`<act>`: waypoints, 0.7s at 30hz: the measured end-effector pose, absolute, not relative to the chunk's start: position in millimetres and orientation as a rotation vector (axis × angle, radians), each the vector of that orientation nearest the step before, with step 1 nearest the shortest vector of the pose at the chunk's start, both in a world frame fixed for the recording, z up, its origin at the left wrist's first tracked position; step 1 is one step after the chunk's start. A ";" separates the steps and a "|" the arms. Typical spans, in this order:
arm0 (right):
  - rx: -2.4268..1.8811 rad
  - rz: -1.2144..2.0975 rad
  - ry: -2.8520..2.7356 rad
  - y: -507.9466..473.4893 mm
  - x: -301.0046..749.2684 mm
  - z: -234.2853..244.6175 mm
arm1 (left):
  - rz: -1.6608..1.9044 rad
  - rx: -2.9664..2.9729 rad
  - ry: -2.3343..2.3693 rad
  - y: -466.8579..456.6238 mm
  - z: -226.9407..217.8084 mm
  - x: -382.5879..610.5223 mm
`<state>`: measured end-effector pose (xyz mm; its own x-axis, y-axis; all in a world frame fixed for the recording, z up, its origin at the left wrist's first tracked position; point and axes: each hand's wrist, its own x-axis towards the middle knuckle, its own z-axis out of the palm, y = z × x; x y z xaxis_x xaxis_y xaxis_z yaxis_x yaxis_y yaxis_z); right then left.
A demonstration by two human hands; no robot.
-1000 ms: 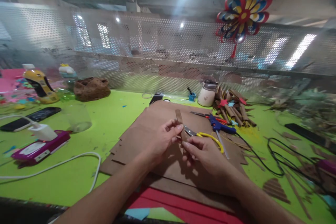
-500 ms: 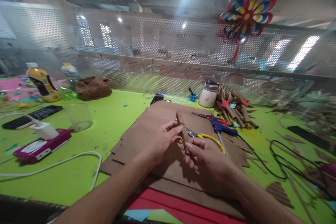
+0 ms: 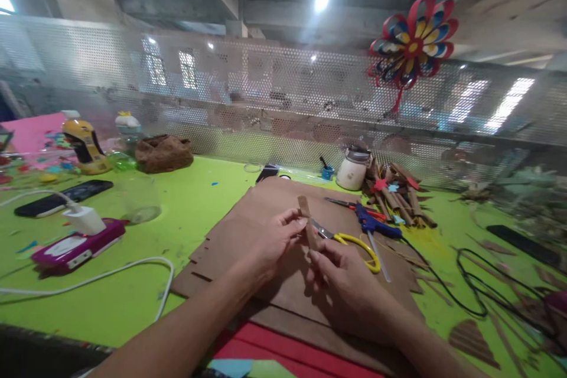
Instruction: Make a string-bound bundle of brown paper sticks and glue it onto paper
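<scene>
Two hands hold one narrow cardboard strip [image 3: 305, 211] above the middle of the brown cardboard sheet [image 3: 230, 242], which lies on the green desk [image 3: 186, 201]. The left hand [image 3: 274, 239] pinches the strip about halfway up, thumb and forefinger closed on it. The right hand [image 3: 341, 274] has its grip closed on the lower end. Half a second ago the strip showed only its thin edge; now its flat face is turned to the camera again. Both hands have kept their place over the sheet, so the work reads as turning the strip between the fingers. The yellow-handled scissors [image 3: 358, 245] and blue glue gun [image 3: 374, 225] lie untouched on the sheet's right part.
</scene>
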<state>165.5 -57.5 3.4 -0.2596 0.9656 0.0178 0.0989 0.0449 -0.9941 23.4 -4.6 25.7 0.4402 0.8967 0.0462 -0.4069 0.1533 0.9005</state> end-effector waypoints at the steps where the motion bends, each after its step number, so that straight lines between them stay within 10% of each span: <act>1: -1.138 1.304 -1.500 -57.0 165.3 2.4 | 1.015 1.014 0.576 -4.3 26.0 23.0; 21: -1.244 0.631 -1.751 -58.4 166.6 17.4 | 1.081 1.107 0.580 -3.2 14.8 34.5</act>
<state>166.6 -58.4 17.4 -0.1193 0.9252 0.3601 0.4827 0.3711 -0.7933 34.5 -3.2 14.8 0.4038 0.9064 0.1243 -0.3979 0.0517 0.9160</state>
